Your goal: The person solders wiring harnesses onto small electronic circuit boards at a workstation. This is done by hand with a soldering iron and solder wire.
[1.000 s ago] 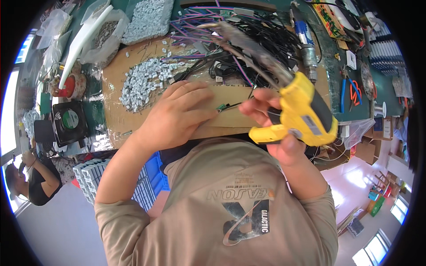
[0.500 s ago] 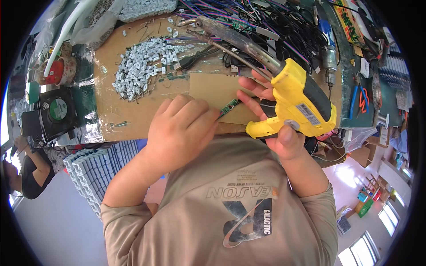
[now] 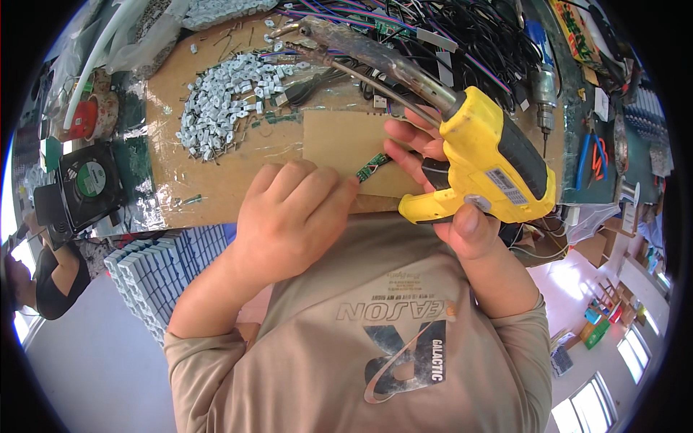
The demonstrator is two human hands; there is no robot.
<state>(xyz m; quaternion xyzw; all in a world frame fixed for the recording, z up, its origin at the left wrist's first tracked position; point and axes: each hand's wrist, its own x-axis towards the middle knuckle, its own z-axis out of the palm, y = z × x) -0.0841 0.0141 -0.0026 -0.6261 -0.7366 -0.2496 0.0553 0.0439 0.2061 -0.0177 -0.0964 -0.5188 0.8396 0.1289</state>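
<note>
My left hand [image 3: 292, 213] is closed above the front of the workbench, its fingertips pinched at one end of a small green circuit board [image 3: 372, 167]. What the fingertips cover is hidden. My right hand [image 3: 469, 234] holds a yellow soldering gun [image 3: 491, 166] with a black grip panel, thumb on the near side and fingers spread behind the trigger. Its long metal barrel [image 3: 382, 61] and thin feed tube point to the far left, away from the board. The board's other end lies close to my right fingers; whether they touch it I cannot tell.
Left of centre lies a pile of small white connector pieces [image 3: 227, 108]. Black cables [image 3: 476, 58] are heaped at the back. A black fan [image 3: 90, 180] stands at the left, a drill-like driver [image 3: 544, 101] and blue-handled pliers [image 3: 585, 159] at the right. Another person's arm [image 3: 61, 270] shows far left.
The soldering gun's tip has shifted slightly to the left and farther away. The circuit board has shifted a little between my hands. Both grips stay as they were.
</note>
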